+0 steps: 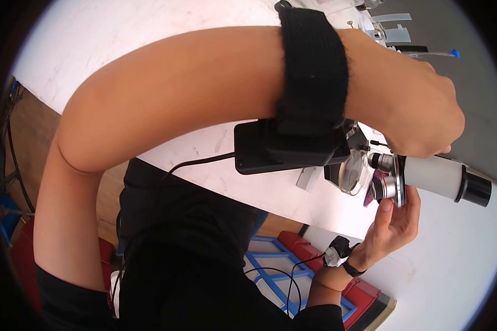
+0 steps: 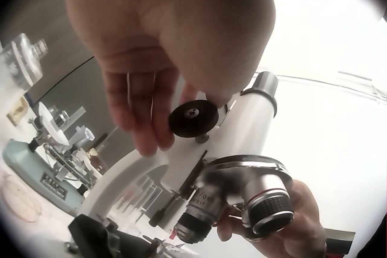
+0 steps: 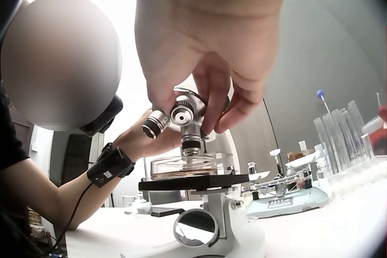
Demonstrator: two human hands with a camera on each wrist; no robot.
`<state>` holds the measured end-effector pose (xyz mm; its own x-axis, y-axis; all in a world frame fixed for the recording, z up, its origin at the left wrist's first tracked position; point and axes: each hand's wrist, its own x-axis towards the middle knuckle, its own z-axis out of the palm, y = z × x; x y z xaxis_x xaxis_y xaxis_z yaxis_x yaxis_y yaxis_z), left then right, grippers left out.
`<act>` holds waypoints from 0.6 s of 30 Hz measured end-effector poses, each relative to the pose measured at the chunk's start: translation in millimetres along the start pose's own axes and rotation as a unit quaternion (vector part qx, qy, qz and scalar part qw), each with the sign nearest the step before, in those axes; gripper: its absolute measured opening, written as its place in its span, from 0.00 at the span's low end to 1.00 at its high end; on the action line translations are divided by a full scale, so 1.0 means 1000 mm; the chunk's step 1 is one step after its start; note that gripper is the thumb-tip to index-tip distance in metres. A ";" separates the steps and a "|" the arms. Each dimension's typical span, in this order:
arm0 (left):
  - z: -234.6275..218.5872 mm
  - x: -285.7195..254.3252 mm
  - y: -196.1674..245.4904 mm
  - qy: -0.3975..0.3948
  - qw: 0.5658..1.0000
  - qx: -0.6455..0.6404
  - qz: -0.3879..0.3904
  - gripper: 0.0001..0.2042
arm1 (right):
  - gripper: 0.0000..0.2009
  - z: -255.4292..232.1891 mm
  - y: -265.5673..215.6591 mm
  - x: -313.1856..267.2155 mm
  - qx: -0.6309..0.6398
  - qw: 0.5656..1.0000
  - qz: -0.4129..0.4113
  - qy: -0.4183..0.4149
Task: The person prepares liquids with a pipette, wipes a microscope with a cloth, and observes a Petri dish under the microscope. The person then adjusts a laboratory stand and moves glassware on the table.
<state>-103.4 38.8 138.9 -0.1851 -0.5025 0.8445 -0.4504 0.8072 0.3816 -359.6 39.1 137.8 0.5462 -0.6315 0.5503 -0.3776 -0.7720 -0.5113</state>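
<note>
Microscope (image 1: pixel 433 176) stood on bench (image 3: pixel 100 234), clear dish (image 3: pixel 178 166) set on its stage (image 3: pixel 190 183). Black knob (image 2: pixel 193 119) gripped by left hand (image 1: pixel 425 110); lens turret (image 2: pixel 248 164) pinched between right hand's (image 1: pixel 395 227) thumb and fingers. Balance (image 3: pixel 287 203) and glass tubes (image 3: pixel 343 139) noted beyond.

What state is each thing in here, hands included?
Microscope: standing upright.
Lens disc: held by the right hand, one lens pointing down.
Knob: left hand at it, grip unclear.
Glass dish: on the stage, under that lens.
Mirror: tilted.
Balance: standing on the table.
Test tubes: standing close together.
</note>
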 end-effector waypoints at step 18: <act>-0.049 -0.035 0.029 -0.132 0.987 -0.013 -0.088 0.13 | 0.40 0.004 -0.014 0.013 0.085 0.982 0.115 -0.122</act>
<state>-67.7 94.9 139.0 -0.3290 -0.6960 0.6382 -0.4739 0.7063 0.5260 -344.0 42.0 149.0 0.6316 -0.7359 0.2438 -0.3923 -0.5746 -0.7183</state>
